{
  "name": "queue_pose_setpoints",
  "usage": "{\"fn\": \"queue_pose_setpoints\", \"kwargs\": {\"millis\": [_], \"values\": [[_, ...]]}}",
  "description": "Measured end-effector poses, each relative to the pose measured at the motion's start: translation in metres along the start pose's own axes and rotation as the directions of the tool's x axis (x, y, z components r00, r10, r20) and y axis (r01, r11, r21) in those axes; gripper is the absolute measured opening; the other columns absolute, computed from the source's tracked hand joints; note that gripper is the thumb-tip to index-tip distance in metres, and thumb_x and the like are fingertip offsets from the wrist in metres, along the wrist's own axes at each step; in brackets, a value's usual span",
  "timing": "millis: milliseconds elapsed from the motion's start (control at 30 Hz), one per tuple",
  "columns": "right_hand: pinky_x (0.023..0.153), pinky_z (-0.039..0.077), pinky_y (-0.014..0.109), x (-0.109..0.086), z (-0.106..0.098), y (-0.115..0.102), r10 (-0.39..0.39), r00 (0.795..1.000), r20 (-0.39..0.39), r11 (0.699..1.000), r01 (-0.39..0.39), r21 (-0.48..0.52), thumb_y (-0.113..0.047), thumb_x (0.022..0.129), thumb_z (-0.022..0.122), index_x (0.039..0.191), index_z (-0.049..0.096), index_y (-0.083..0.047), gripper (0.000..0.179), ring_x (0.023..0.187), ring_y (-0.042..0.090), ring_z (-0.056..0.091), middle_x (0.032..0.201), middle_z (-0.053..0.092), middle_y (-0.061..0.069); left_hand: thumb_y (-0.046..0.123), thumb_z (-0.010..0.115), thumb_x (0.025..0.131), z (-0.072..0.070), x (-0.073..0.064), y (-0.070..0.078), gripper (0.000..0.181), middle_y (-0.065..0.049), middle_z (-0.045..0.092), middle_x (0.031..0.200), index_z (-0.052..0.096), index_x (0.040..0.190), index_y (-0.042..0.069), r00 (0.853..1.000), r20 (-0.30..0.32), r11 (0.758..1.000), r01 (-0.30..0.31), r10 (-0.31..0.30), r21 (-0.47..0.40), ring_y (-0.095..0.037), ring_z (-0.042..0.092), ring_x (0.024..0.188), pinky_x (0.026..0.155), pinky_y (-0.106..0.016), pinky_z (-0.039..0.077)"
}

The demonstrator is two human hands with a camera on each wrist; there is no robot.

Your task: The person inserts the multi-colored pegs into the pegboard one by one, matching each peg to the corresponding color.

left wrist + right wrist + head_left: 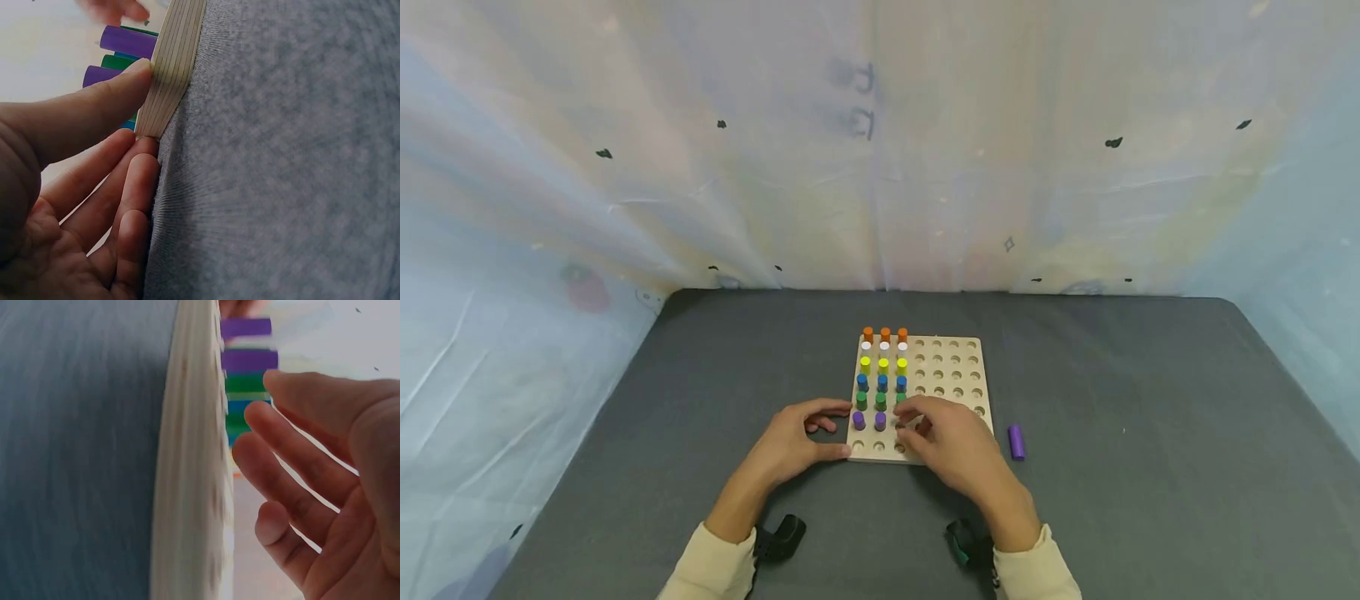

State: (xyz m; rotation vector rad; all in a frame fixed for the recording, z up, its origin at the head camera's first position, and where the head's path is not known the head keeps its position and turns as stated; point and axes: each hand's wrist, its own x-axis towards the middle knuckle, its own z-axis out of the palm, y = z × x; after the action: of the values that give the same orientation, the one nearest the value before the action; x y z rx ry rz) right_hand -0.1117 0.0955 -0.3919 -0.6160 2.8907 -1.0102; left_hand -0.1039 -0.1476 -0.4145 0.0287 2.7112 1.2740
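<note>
A square wooden pegboard [948, 382] lies on the dark cloth. Its left columns hold upright pegs in rows: orange [885, 334], white [884, 347], yellow [883, 366], blue [882, 383], green [881, 401] and purple [880, 422]. Two purple pegs stand in the nearest filled row. My left hand [790, 439] rests against the board's left edge, thumb and fingertips touching its side. Over the front of the board hovers my right hand [951, 440], thumb apart from bent fingers. In the right wrist view I see no peg between its fingers [300, 440]; the hole beneath is partly hidden.
A loose purple peg [1017, 442] lies on the cloth [1120, 442] just right of the board. Black wrist devices [782, 537] sit by both cuffs. A pale printed curtain [955, 167] hangs behind the table and along its sides.
</note>
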Motion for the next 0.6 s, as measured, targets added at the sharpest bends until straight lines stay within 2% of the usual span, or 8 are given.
{"fn": "queue_pose_setpoints", "kwargs": {"millis": [100,233,467,600], "values": [[0.066,0.046,0.027,-0.004,-0.014,0.009,0.029,1.000,0.001,0.999,-0.029,-0.013,-0.028,0.089,0.076,0.107,0.073,-0.027,0.018,0.075,0.000,0.060,0.090,0.070,-0.016,0.020,0.090,0.073,-0.001,0.001,0.000,0.054,0.008,0.071,0.112,0.070,0.122,0.029,1.000,-0.002,1.000,-0.001,0.001,-0.004,-0.008,0.062,0.095,0.093,-0.038,0.045],[0.061,0.044,0.026,-0.011,-0.032,0.026,0.059,0.998,-0.008,0.998,-0.060,-0.035,-0.027,0.090,0.074,0.110,0.073,-0.026,0.019,0.072,0.002,0.059,0.090,0.070,-0.014,0.020,0.090,0.073,-0.002,0.001,0.000,0.054,0.008,0.071,0.113,0.070,0.122,0.028,1.000,-0.001,1.000,-0.005,0.005,0.002,-0.008,0.062,0.095,0.093,-0.037,0.045],[0.065,0.043,0.027,-0.019,-0.052,0.053,0.011,0.997,-0.078,0.998,-0.016,-0.068,-0.022,0.092,0.073,0.112,0.073,-0.019,0.020,0.074,0.003,0.056,0.088,0.069,-0.012,0.020,0.090,0.073,-0.002,0.002,0.002,0.054,0.008,0.071,0.115,0.070,0.122,0.028,1.000,0.013,1.000,-0.014,0.014,-0.010,-0.008,0.062,0.096,0.093,-0.038,0.045],[0.065,0.043,0.025,-0.026,-0.058,0.063,0.016,0.998,-0.053,0.998,-0.019,-0.063,-0.022,0.091,0.073,0.109,0.073,-0.021,0.018,0.071,0.002,0.054,0.080,0.064,-0.014,0.020,0.090,0.072,-0.001,0.002,0.001,0.054,0.008,0.071,0.115,0.070,0.121,0.028,1.000,0.015,1.000,-0.004,0.004,-0.011,-0.007,0.063,0.096,0.093,-0.037,0.046]]}}
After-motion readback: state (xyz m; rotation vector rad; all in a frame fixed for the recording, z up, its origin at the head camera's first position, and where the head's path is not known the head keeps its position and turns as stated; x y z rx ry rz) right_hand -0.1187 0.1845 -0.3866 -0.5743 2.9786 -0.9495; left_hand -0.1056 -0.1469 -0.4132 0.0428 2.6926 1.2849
